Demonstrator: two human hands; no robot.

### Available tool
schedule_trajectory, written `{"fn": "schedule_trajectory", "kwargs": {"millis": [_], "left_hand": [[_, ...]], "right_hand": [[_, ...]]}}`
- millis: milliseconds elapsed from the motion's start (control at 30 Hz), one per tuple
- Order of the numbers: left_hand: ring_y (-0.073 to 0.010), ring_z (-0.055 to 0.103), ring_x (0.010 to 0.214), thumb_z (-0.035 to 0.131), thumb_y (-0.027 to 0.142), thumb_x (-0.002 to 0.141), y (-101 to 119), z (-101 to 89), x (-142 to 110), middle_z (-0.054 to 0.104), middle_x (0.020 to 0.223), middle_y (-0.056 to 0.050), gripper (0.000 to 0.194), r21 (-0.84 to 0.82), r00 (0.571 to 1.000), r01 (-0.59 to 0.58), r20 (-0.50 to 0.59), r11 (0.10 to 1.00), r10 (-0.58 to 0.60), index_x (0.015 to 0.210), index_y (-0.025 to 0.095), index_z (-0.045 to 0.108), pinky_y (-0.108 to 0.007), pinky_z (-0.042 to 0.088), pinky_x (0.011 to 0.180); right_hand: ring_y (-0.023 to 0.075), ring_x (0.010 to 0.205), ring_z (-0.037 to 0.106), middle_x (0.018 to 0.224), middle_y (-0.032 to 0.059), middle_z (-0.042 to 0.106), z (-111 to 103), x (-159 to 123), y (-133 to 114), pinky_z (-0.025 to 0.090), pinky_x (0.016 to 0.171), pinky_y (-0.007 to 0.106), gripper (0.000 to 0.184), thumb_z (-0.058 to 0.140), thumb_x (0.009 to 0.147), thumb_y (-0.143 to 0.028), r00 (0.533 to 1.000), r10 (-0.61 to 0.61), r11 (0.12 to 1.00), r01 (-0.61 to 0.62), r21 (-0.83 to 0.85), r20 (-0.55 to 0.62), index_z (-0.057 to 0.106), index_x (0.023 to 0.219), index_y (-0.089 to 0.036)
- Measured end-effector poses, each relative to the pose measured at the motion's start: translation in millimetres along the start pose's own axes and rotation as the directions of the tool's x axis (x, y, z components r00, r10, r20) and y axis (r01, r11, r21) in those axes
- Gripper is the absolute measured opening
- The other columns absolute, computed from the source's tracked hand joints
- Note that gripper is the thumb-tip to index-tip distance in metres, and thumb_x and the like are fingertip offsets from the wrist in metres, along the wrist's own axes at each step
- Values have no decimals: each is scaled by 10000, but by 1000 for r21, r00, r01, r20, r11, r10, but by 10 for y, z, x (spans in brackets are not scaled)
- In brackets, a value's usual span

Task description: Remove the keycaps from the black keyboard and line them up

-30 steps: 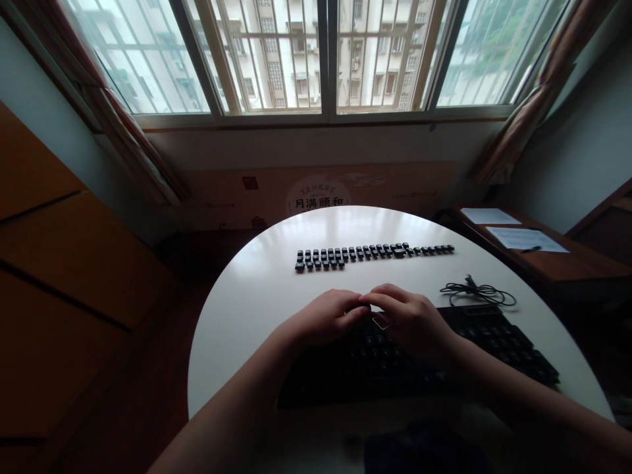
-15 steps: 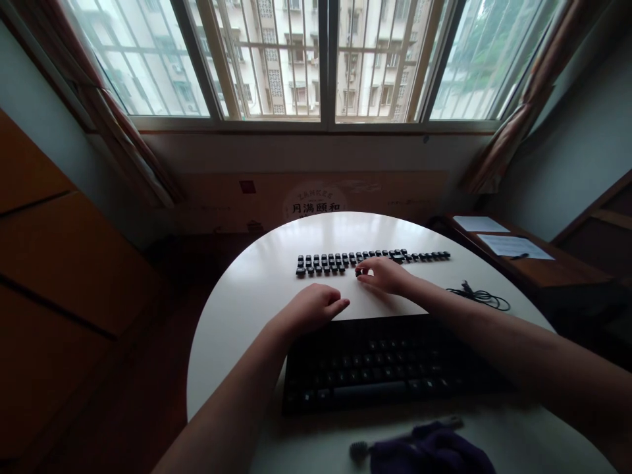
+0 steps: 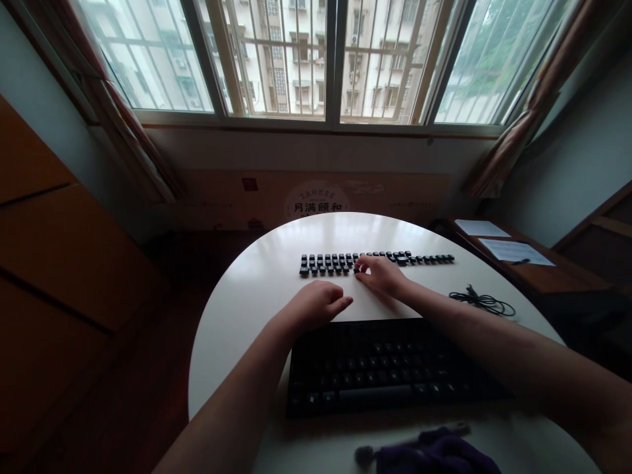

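My right hand [image 3: 378,273] pinches a small black keycap [image 3: 356,270] at the right end of the front row of loose keycaps [image 3: 326,268]. The keycaps stand in rows on the white round table [image 3: 227,316]. My left hand [image 3: 320,304] hovers just in front of those rows, fingers curled in and thumb pointing right; whatever its palm may hold is hidden. Below both hands lies a black keyboard [image 3: 375,378]. Its lower keys are in place, while its upper part shows no keycaps. My right forearm covers the keyboard's right side.
A coiled black cable [image 3: 481,303] lies at the table's right. Near the front edge are a dark brush [image 3: 365,455] and a purple cloth [image 3: 439,453]. Papers [image 3: 516,251] and a pen rest on a brown side table [image 3: 557,280]. A barred window is behind.
My right hand has moved slightly left with the keycap, closer to the end of the front row. The left hand keeps its curled pose. The view has shifted a little.
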State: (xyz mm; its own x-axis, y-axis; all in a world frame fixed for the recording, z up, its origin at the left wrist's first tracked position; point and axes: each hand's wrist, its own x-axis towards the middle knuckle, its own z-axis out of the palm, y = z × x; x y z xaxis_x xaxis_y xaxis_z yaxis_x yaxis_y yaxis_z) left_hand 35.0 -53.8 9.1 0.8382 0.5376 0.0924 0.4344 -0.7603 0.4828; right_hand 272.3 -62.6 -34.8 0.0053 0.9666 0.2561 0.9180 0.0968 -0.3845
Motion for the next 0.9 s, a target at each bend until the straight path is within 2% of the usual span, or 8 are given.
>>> {"fn": "schedule_trajectory", "kwargs": {"millis": [67, 267, 567, 667, 800, 867, 900], "left_hand": [[-135, 447, 550, 497, 461, 943, -11, 13, -2, 540, 571, 4, 449, 0, 1000, -6, 2, 1000, 6, 592, 181, 512, -278, 283, 538], [-147, 471, 576, 517, 468, 927, -25, 35, -6, 565, 609, -7, 419, 15, 1000, -14, -14, 1000, 14, 624, 181, 553, -283, 298, 540], [-150, 484, 588, 530, 435, 925, -21, 36, -9, 587, 634, -10, 388, 39, 1000, -20, -18, 999, 21, 631, 182, 554, -280, 300, 554], [-154, 492, 599, 534, 436, 924, -17, 33, -13, 599, 652, -16, 385, 41, 1000, -17, -14, 999, 18, 635, 182, 560, -279, 308, 562], [-155, 500, 602, 531, 442, 926, -3, 27, -20, 612, 671, -21, 383, 36, 1000, 2, 7, 999, -3, 647, 182, 570, -282, 314, 562], [-155, 502, 597, 522, 443, 930, 12, 24, -25, 610, 672, -20, 385, 32, 999, 15, 33, 999, -16, 649, 184, 565, -281, 309, 549], [-155, 503, 596, 515, 444, 933, 21, 23, -28, 609, 673, -19, 387, 32, 999, 20, 47, 999, -21, 649, 184, 561, -281, 307, 543]], "right_hand": [[185, 787, 672, 902, 9, 746, 14, 18, -5, 452, 695, 273, 100, 675, 836, -249, 1000, -5, 1000, 6, 6, -9, 699, 932, -231], [193, 819, 681, 924, 17, 752, 56, 74, -4, 476, 755, 288, 124, 677, 831, -228, 1000, -10, 1000, 10, 12, -30, 704, 951, -230], [189, 740, 667, 863, 21, 750, 31, 60, -66, 441, 656, 270, 137, 705, 813, -242, 998, -23, 1000, 23, -12, -64, 707, 948, -222], [188, 666, 642, 780, 31, 728, -91, -30, -134, 414, 614, 274, 146, 682, 849, -327, 992, -31, 999, 30, -13, -124, 692, 926, -203], [190, 657, 633, 729, 65, 696, -400, -290, -228, 442, 636, 294, 322, 464, 978, -352, 976, -48, 998, 56, 31, -214, 660, 798, -170], [192, 721, 656, 793, 72, 710, -565, -495, -261, 483, 675, 297, 385, 378, 1008, -353, 965, -53, 987, 89, 131, -257, 666, 831, -168], [200, 761, 664, 838, 81, 716, -633, -615, -273, 501, 688, 304, 411, 355, 1019, -376, 955, -29, 961, 107, 253, -295, 677, 873, -166]]}}
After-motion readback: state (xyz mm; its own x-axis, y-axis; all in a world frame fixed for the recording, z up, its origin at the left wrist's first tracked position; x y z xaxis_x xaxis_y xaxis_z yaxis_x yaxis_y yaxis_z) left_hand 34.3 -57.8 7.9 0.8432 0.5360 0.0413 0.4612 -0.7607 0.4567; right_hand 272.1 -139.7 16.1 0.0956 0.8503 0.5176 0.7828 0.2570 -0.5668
